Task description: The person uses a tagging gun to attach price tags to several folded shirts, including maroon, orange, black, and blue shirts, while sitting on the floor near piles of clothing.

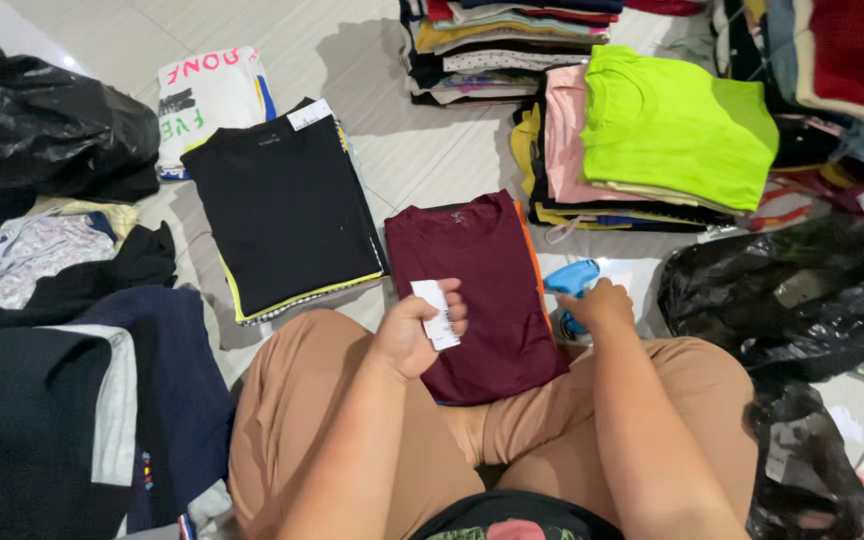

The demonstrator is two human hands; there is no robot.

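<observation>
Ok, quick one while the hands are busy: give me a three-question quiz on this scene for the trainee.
1. True or false: the left hand holds a white paper tag.
2. Which folded shirt lies directly in front of the person's knees? A) the black shirt B) the maroon shirt C) the lime green shirt
3. Fill in: the right hand rests on a ____-coloured tool lying beside the maroon shirt.

Key: 1 true; 2 B; 3 blue.
</observation>
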